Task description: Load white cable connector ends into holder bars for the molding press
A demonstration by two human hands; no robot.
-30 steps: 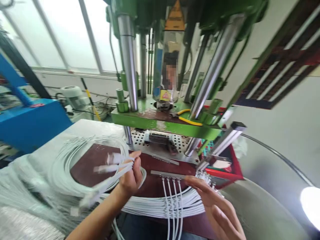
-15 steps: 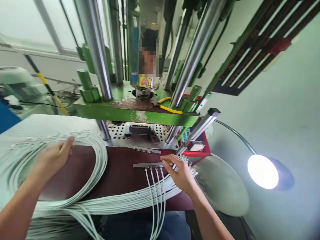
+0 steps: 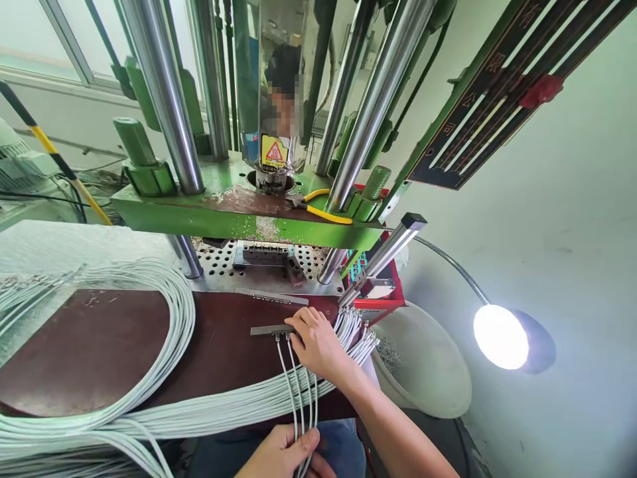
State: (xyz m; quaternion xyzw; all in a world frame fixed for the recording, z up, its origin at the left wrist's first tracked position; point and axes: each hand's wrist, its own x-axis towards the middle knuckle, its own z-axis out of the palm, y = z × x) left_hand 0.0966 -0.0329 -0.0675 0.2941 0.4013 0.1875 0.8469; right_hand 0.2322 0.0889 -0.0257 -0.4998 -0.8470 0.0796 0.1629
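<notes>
My right hand (image 3: 314, 340) is curled over the right end of a thin metal strip (image 3: 263, 330) on the brown tabletop, its fingertips partly hidden. Several white cables (image 3: 292, 378) hang by their small metal ends from that strip's near edge and run toward me. Lower down, at the bottom edge of the view, my left hand (image 3: 286, 451) has closed around these same cables. A second metal strip (image 3: 273, 297) with small slots lies just beyond, near the press base, touched by neither hand.
A green press (image 3: 239, 222) with steel columns stands ahead, a metal mould block (image 3: 263, 254) on its perforated bed. Yellow-handled cutters (image 3: 326, 214) rest on its plate. A thick cable bundle (image 3: 213, 408) crosses the table into a coil (image 3: 182, 312). At right are a pale bin (image 3: 428, 358) and a lit lamp (image 3: 500, 336).
My left hand has come from over the coil at the left down to the hanging cables and closed on them. My right hand has moved onto the strip's right end.
</notes>
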